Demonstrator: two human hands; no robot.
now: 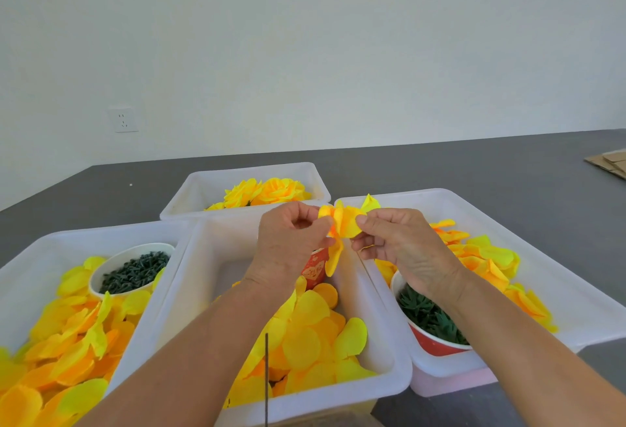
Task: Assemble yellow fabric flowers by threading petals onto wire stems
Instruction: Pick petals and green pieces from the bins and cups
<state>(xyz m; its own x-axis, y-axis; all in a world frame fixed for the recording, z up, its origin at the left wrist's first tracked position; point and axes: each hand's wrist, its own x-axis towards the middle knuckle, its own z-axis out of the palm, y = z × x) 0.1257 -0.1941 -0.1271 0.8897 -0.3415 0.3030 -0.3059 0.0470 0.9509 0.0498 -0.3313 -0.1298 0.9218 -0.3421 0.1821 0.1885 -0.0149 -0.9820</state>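
Held up over the middle bin [389,355] – petal cluster [342,226], pinched by left hand [291,240] and right hand [399,243]. Probably featherlight, limp, easily creased – best gripped near the centre hole.

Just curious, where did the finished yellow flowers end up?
In the head view, the finished flowers sit in the far white bin, behind the middle bin.

A single wide-angle view from the person's head faces forward and slightly down. It sits close above the two forearms, which enter from the bottom edge. The dark worktop [474,169] and its white bins [210,257] fill the lower half; a pale wall [305,37] fills the upper half. Straight lines bow near the edges.
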